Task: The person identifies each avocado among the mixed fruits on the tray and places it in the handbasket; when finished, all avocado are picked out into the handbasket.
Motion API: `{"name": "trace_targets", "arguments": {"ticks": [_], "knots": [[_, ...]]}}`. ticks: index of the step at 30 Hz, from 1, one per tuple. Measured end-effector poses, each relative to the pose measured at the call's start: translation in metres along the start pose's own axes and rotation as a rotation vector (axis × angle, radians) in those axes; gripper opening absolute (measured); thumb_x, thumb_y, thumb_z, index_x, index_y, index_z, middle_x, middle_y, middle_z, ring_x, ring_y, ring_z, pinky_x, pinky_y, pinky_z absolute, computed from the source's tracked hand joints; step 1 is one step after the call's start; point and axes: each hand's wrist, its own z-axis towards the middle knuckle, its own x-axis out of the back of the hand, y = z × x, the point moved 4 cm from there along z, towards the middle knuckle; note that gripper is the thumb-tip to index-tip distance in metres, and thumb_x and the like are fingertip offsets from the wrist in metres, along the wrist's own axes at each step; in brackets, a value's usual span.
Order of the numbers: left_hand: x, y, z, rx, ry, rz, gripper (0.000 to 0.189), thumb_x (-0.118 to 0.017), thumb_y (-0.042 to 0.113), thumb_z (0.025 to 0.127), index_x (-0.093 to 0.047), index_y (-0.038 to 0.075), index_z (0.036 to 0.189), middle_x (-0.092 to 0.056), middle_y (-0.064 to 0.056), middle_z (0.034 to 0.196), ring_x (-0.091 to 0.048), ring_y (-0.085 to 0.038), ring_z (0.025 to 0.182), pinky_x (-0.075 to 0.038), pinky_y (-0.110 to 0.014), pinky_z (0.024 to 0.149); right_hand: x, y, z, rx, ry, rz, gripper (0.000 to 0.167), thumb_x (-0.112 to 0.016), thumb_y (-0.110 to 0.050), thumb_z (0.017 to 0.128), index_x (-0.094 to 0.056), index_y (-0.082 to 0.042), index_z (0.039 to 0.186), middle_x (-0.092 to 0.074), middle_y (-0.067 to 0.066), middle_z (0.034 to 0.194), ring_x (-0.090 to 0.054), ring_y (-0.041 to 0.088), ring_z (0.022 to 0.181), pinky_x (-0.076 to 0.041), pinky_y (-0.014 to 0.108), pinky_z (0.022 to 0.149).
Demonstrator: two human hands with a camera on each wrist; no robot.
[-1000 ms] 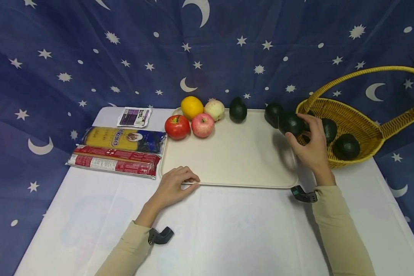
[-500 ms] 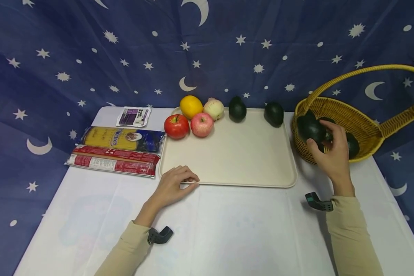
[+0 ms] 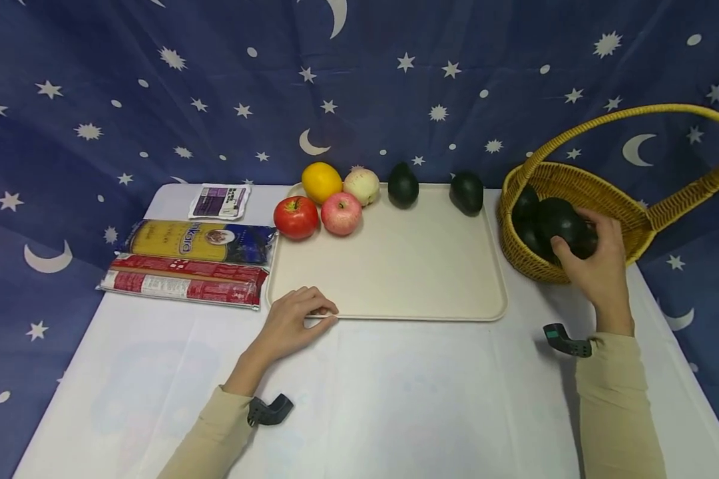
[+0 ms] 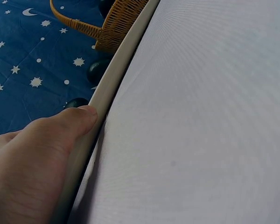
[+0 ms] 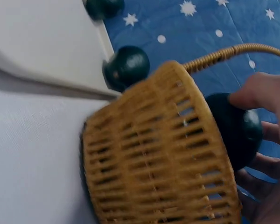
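In the head view my right hand (image 3: 600, 263) reaches into the yellow wicker basket (image 3: 524, 256) and grips a dark green avocado (image 3: 557, 219) between thumb and fingers. Other avocados lie beside and beneath it in the basket. The right wrist view shows the thumb on top of the held avocado (image 5: 235, 133), with several fingers behind it. My left hand (image 3: 290, 320) rests at the front left rim of the cream tray (image 3: 395, 279), fingers loosely bent over the edge. In the left wrist view its thumb (image 4: 70, 123) lies on the rim.
Two avocados, one middle (image 3: 403, 186) and one right (image 3: 467, 193), sit at the tray's back edge. A tomato (image 3: 296, 217), pink apple (image 3: 341, 213), orange fruit (image 3: 321, 183) and pale fruit (image 3: 362, 186) cluster back left. Packets, including a yellow one (image 3: 198, 241), lie left. The basket's handle (image 3: 629, 113) arches high.
My right hand has carried the avocado from above the tray's right edge rightward and down into the basket. My left hand keeps its place on the rim; the head view has shifted slightly.
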Motion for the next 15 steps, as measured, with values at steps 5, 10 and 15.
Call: {"name": "trace_targets", "arguments": {"ticks": [5,10,15], "knots": [[0.001,0.001,0.000,-0.006,0.013,-0.006,0.010,-0.072,0.034,0.082,-0.069,0.029,0.091,-0.061,0.017,0.086,-0.052,0.000,0.077,-0.041,-0.023,0.069,0.004,0.006,0.004,-0.027,-0.055,-0.019,0.060,-0.059,-0.030,0.088,-0.036,-0.024,0.144,-0.034,0.017,0.136,-0.033,0.035,0.127,-0.024,0.060,0.108],[0.001,0.002,0.000,-0.006,0.009,-0.009,0.011,-0.072,0.033,0.081,-0.069,0.028,0.091,-0.061,0.017,0.087,-0.053,0.000,0.078,-0.041,-0.024,0.069,0.007,0.015,0.005,-0.067,-0.091,-0.027,0.062,-0.057,-0.031,0.089,-0.031,-0.026,0.145,-0.030,0.019,0.142,-0.029,0.038,0.132,-0.021,0.060,0.110],[0.002,0.003,0.000,0.008,0.004,-0.012,0.012,-0.073,0.033,0.081,-0.069,0.029,0.091,-0.061,0.017,0.086,-0.053,0.000,0.077,-0.041,-0.023,0.068,0.011,0.022,0.005,-0.080,-0.148,-0.037,0.065,-0.055,-0.033,0.091,-0.026,-0.019,0.147,-0.027,0.022,0.144,-0.029,0.042,0.130,-0.022,0.064,0.106]]}}
